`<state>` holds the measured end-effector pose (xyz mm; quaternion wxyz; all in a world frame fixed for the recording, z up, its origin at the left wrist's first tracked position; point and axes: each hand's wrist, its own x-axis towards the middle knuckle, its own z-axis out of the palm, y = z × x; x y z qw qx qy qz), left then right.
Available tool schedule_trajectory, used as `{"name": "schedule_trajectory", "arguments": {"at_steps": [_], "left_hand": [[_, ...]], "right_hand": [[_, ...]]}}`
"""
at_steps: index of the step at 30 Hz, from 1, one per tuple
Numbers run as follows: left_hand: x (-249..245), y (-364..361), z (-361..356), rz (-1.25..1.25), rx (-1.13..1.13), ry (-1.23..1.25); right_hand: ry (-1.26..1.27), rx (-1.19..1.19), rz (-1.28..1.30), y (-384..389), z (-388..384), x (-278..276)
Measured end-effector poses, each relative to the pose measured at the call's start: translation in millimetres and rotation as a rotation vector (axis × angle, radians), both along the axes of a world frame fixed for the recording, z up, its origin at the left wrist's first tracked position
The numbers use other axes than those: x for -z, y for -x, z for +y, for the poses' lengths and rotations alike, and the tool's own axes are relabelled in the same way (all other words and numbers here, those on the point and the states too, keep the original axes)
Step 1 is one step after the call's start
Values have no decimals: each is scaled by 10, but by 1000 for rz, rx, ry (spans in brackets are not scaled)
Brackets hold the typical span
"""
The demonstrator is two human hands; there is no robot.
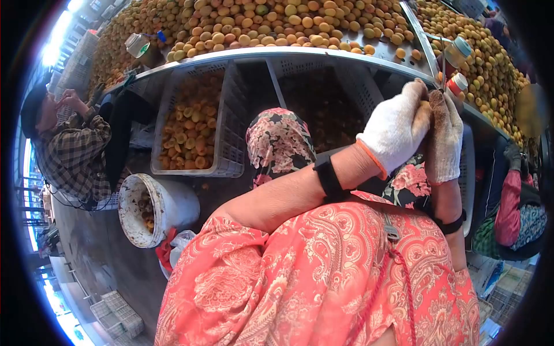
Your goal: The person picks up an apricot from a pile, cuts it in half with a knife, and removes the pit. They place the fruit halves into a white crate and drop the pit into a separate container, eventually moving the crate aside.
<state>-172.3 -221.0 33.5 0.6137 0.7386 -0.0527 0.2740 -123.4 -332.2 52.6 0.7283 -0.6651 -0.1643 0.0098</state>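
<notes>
My left hand, in a white knit glove with an orange cuff, is closed with its fingertips drawn together at the table's edge. Beside it, my right hand wears a glove stained brown over the fingers and is closed too. A thin metal blade rises from the right fingertips. Both hands meet at the fingers, and whatever lies between the left fingers is hidden. Whole apricots are heaped on the metal table just beyond. Close by the right hand stands a jar with a red band.
Below the table, a crate of halved apricots stands left of a darker, shadowed crate. A dirty white bucket is on the floor at left. Another jar sits by the divider. People sit at left and right.
</notes>
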Motion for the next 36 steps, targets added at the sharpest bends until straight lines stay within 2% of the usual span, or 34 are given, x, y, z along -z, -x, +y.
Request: {"name": "schedule_trajectory", "arguments": {"at_steps": [1,3,5,6,8,9,11,12,15,20,21,23,25,26,27,29,30,31,33,34,36], "left_hand": [[12,14,-7,-56,-23,-13],[61,-14,-16,-61,-15,-45],[80,-45,-6,41,109,262],[88,-70,-25,42,111,261],[121,-106,-74,73,275,790],[94,-78,-67,77,277,801],[-125,25,44,286,313,1046],[-177,51,89,396,331,1166],[-156,43,167,496,363,1274],[-157,-58,258,848,253,1394],[-39,-71,299,802,348,1345],[272,-166,452,674,528,1365],[271,-225,469,640,376,1398],[364,-268,486,569,480,1422],[241,-242,349,474,353,1463],[-42,-132,241,534,231,1538],[10,-132,262,600,228,1473],[119,-132,344,604,242,1469],[243,-113,459,598,637,1414],[207,-79,406,611,550,1379],[176,-55,346,600,602,1314]], "right_hand": [[-3,-5,1,-1,47,-19],[-57,-36,192,-18,82,-68],[18,-45,197,-83,55,-23],[37,-32,137,-67,95,-27],[68,33,-24,-56,227,-5],[79,36,-20,-49,261,6],[220,56,-256,-60,310,17],[280,74,-293,-53,340,-7],[394,44,-431,-79,373,-4],[574,15,-572,-161,356,91],[551,32,-623,-217,328,151],[283,43,-423,-286,329,292],[130,83,-431,-297,351,272],[136,45,-373,-268,355,233],[342,78,-652,-335,334,284],[475,-46,-342,-209,283,194],[273,-68,-259,-213,259,199],[275,-56,-263,-207,190,111],[-142,-131,27,-160,14,-132],[-184,-143,16,-192,-27,-174],[-231,-104,12,-110,-31,-277]]}}
